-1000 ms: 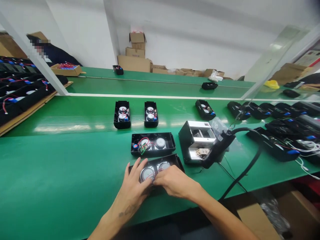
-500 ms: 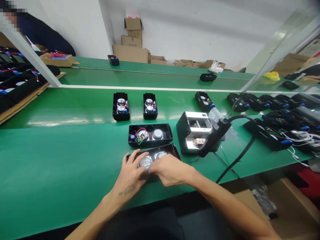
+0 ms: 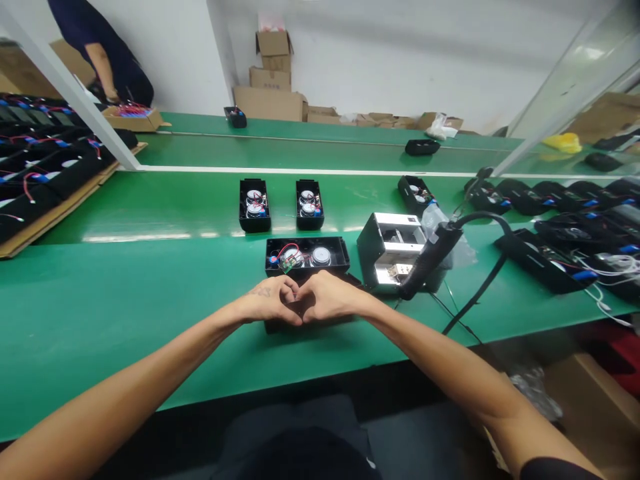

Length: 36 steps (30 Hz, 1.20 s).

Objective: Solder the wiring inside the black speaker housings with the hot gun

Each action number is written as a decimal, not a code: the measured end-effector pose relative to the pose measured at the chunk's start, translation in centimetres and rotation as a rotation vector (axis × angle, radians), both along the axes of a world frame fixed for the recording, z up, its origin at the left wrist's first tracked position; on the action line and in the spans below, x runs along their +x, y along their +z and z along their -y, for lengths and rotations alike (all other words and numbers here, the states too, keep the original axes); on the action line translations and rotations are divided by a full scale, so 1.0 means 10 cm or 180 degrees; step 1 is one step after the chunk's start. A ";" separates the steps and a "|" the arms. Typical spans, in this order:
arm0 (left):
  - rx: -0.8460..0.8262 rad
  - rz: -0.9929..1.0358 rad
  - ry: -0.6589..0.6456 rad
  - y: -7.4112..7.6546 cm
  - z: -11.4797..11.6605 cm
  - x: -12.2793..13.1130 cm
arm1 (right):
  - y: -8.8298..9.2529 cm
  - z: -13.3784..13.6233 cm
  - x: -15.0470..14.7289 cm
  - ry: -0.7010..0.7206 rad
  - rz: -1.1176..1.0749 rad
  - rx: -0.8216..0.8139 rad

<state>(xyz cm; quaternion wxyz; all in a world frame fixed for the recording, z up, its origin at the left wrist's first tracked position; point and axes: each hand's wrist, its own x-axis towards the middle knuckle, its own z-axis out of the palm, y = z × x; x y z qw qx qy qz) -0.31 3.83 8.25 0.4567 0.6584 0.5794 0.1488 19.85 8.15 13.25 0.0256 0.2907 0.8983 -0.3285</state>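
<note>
A long black speaker housing [image 3: 330, 319] lies on the green bench close to me, largely covered by my hands. My left hand [image 3: 277, 299] is over its left half, fingers curled and thumb pointing inward. My right hand [image 3: 325, 297] meets it from the other side, also with bent fingers. The fingertips come together over the housing, and whatever they pinch there is hidden. Just behind lies a second black housing [image 3: 343, 255], open side up. It has two round silver speakers [image 3: 321, 256], a small green circuit board [image 3: 289, 261] and red wires inside.
Two more open housings [image 3: 255, 223] [image 3: 309, 223] stand farther back. To the right are a black-and-white soldering device [image 3: 373, 257] and a black hose [image 3: 480, 303]. Rows of housings [image 3: 550, 267] fill the right side. A co-worker's arm [image 3: 103, 70] reaches toward a carton [image 3: 133, 122] at back left.
My left hand has gone from spread over the housing to curled fingers. Both hands now meet at its middle, covering the speakers seen before. The view has shifted slightly.
</note>
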 end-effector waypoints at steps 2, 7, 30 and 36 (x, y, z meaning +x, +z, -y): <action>-0.0116 0.0039 0.0059 0.01 -0.03 -0.01 | -0.02 -0.03 -0.01 -0.0057 -0.0023 -0.0028; -0.0266 0.0067 0.0116 0.01 -0.07 -0.03 | -0.05 -0.06 0.00 -0.0007 -0.0077 -0.0005; 0.0075 0.0033 -0.0016 0.03 -0.01 0.02 | -0.03 0.10 -0.09 -0.0309 0.0294 0.0152; 0.0904 -0.0320 -0.0127 -0.20 0.45 0.12 | -0.25 0.38 0.70 -0.1951 -0.2162 0.2112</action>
